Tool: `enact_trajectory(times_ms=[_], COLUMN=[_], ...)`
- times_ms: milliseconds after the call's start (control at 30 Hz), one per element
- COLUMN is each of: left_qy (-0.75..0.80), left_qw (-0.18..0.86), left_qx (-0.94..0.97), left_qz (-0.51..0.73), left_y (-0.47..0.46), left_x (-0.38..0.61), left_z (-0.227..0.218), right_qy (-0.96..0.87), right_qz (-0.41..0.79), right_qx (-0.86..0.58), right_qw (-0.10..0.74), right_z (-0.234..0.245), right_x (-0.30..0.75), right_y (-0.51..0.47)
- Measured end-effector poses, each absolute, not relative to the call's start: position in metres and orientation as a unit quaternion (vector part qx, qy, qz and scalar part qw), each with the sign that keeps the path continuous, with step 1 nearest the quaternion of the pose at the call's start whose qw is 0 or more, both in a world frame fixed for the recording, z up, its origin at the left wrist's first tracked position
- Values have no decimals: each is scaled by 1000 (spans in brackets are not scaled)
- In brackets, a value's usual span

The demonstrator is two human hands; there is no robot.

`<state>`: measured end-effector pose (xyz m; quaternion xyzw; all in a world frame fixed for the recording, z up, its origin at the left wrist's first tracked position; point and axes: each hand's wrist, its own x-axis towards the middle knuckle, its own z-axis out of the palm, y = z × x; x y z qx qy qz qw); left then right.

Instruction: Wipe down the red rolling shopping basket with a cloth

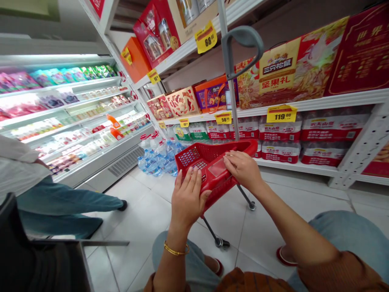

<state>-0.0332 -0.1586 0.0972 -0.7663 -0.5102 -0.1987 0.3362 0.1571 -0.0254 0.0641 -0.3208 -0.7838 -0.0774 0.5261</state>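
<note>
A small red plastic shopping cart (pixel 223 187) with perforated walls and grey legs on casters stands in front of me. My left hand (pixel 187 198) rests on its near rim, fingers stretched out flat and close together, thumb to the side. On the right, my right hand (pixel 243 168) has its fingers bent over the same rim; part of the grip is hidden. Between the hands, a clear label panel (pixel 217 167) sits on the rim. The cart's grey handle (pixel 226 52) rises on a metal pole behind the basket.
White shelves (pixel 304 103) hold gift boxes, with packs of bottled water (pixel 279 152) below. Bottles in blue-tinted packs (pixel 158 160) stand on the floor by a lit refrigerated case (pixel 121 156). At left is a person in blue trousers (pixel 60 207), beside a black object (pixel 39 263).
</note>
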Motion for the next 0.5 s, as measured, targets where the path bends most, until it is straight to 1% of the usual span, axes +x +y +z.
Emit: enact_trajectory(times_ms=[133,200,300,500], left_qy=[-496,-521,-549,-533], left_qw=[300,284,276,286], left_qx=[-793,-786,-773,-781], left_qz=[-188,-173,-156,-156], left_y=[-150,-142,-134,-133], left_x=[1,13,20,15], left_z=[95,91,83,77], right_qy=[-790,-792,-790,-795], right_qz=[-57,-58,-56,-41], right_qx=[-315,-317,-320,-279], right_qw=[523,518,519,537], right_z=[65,66,68,70], right_x=[158,158,157,145], right_y=[-25,-26,-31,-48])
